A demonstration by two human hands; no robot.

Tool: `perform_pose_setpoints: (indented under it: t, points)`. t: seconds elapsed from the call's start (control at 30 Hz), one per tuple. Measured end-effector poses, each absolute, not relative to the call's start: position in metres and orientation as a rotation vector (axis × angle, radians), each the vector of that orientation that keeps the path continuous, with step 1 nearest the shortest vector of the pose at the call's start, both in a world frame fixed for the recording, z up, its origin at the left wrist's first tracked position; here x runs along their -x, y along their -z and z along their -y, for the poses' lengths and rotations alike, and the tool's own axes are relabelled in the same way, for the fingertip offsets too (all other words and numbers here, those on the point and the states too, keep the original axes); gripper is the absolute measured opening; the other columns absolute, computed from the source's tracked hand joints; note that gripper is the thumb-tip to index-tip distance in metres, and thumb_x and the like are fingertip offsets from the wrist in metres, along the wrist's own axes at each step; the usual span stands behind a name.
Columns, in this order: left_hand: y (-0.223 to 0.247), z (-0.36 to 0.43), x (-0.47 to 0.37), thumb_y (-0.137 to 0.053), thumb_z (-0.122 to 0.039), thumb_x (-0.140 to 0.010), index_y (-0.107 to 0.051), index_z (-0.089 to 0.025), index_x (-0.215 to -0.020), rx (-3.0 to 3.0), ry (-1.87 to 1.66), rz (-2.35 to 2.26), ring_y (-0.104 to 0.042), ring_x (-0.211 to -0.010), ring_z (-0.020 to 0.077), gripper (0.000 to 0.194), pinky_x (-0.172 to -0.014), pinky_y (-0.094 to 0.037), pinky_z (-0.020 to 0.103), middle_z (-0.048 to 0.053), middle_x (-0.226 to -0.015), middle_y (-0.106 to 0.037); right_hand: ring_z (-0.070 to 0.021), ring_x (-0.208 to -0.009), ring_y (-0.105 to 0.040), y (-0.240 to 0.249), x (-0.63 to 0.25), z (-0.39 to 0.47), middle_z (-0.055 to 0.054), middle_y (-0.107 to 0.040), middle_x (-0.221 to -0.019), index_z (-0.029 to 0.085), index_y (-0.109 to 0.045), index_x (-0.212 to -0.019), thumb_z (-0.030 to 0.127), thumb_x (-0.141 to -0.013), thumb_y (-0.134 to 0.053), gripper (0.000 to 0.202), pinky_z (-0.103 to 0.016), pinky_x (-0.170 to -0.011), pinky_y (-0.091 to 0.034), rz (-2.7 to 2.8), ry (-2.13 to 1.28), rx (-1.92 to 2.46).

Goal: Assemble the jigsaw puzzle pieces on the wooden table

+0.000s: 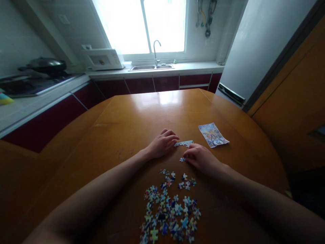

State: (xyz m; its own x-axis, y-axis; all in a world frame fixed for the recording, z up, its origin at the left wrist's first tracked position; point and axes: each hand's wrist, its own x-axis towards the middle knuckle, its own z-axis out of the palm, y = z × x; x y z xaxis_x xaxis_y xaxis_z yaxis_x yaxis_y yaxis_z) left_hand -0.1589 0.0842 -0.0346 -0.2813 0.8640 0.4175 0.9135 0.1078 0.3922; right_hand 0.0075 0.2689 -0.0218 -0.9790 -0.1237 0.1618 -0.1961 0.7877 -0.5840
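Blue-white jigsaw piece (182,159) in pinch of right hand (200,158), left hand (164,144) loose at jagged strip (184,143)

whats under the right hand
The right hand is over the wooden table. A loose puzzle piece shows at its left edge, and a joined puzzle strip shows just beyond. The spot directly beneath is covered, so I can't tell whether more pieces are there.

The table (152,117) looks glossy wood, the leaflet (213,135) paper, the tap (154,51) shiny metal.
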Motion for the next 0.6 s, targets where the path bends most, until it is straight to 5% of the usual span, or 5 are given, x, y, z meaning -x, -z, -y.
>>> perform_pose_setpoints:
  t: [0.6]
  points:
    - [0.0337, -0.0839, 0.1583, -0.050, -0.030, -0.103, -0.070, -0.022, -0.116, 1.841, 0.913, 2.271, -0.052, -0.106, 0.0221, 0.025, -0.095, -0.049, 0.038, 0.008, -0.107, -0.064, -0.0179, -0.088, -0.059, 0.0206, -0.0023, -0.2692, -0.006, -0.065, -0.092, 0.019, -0.074, -0.088, 0.013, -0.089, -0.065, 0.011, -0.031, -0.080, -0.049, 2.807, -0.937, -0.421]
